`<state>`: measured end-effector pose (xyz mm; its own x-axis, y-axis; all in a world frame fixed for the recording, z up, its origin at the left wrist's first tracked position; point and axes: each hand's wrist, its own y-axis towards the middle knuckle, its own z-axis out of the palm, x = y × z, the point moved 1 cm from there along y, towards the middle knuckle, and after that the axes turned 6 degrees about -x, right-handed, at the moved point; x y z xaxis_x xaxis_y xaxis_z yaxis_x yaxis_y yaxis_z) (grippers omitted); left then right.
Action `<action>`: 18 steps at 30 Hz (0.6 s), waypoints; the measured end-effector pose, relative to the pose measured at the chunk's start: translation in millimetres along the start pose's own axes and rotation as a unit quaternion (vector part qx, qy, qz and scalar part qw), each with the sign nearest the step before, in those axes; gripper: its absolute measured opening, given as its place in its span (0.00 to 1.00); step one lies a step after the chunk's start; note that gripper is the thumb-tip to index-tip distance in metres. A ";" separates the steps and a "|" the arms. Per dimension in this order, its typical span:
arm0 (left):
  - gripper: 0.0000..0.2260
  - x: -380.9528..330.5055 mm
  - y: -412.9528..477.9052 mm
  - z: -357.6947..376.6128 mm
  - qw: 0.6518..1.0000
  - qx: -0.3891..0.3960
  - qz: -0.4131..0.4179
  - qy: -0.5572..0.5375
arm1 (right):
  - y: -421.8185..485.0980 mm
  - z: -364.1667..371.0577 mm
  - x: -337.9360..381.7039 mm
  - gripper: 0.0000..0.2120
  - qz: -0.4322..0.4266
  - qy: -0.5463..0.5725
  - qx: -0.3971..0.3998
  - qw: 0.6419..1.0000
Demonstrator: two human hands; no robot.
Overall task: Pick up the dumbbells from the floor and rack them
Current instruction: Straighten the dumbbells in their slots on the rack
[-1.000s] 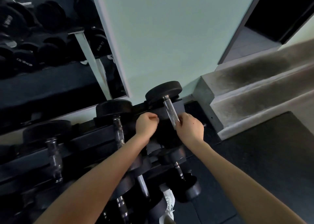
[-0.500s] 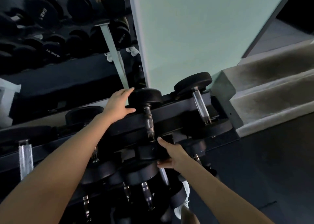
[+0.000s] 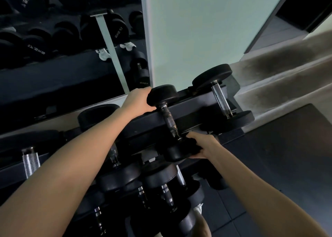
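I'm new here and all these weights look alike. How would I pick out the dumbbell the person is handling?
Find the pale wall panel; the black rack's top rail runs below it. On that rail sits the dumbbell with a dark, worn handle; its neighbour to the right has a shiny one. Only it has hands on both ends: left, right.

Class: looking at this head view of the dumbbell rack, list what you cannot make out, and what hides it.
- Left hand: fingers hidden behind the dumbbell head.
- Rack lower tiers: covered by both forearms, too dark.
- Mirror weight labels: reversed, partly blurred.
- Shoe: mostly hidden under dumbbells.
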<state>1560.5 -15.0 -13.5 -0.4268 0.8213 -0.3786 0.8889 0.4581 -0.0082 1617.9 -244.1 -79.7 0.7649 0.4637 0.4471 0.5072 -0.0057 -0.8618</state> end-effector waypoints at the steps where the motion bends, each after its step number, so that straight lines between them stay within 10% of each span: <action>1: 0.27 0.4 -2.3 0.4 1.000 -0.012 -0.003 -0.001 | -1.1 -0.9 0.6 0.17 -0.001 -0.011 -0.001 1.000; 13: 0.37 6.4 -18.2 -8.9 0.998 0.036 -0.020 -0.054 | -27.3 -12.1 -6.1 0.27 -0.032 -0.059 0.021 0.998; 18: 0.20 49.0 -68.3 -66.4 0.982 -0.130 -0.074 -0.119 | -61.1 -25.4 -33.6 0.26 -0.268 -0.289 -0.246 0.886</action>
<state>1467.8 16.5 29.9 -0.4693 0.6508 -0.5969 0.7347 0.6627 0.1449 1571.3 -281.8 -35.9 0.1028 0.8919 0.4404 0.9561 0.0335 -0.2910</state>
